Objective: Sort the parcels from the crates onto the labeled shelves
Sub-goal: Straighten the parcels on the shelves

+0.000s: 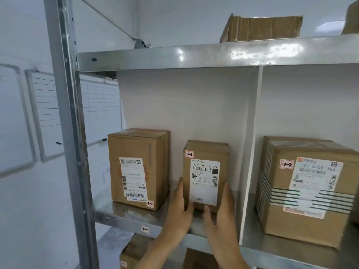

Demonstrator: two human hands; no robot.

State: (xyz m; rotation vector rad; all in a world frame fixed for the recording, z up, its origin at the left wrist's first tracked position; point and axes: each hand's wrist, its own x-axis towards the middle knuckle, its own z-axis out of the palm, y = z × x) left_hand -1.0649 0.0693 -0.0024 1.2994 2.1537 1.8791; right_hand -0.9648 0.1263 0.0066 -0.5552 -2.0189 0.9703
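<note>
**Small parcel held in bay 1-1**

The small parcel [206,171] stands upright in the left bay of the metal shelf [124,212], with its printed label facing out and a handwritten "1-1" sticker [189,154] at its upper left corner. Its bottom edge sits at the shelf surface. Whether it rests there fully or is slightly lifted cannot be told.

Both hands clasp it. The left grip [179,206] lies along the parcel's left side, with its thumb hooked over the lower front edge. The right grip [221,210] mirrors it on the right side, with its thumb pressed against the lower front under the label. So each grip is grasping the small parcel.

Just to the left, apart from it, stands a larger parcel [138,167], which carries its own "1-1" mark at the lower right corner. The shelf's front lip bears a shelf tag [145,228] that also reads "1-1".

A white divider [250,152] separates this bay from the next one to the right. There a big striped parcel [303,191] sits with a "1-2" sticker [287,164] beside its label.

On the top shelf [194,55] lies a worn cardboard box [260,29]. Below the hands, more cardboard [132,251] shows on a lower level. A grey upright post [66,113] frames the rack at the left, and whiteboards [46,113] hang on the wall behind it.
</note>
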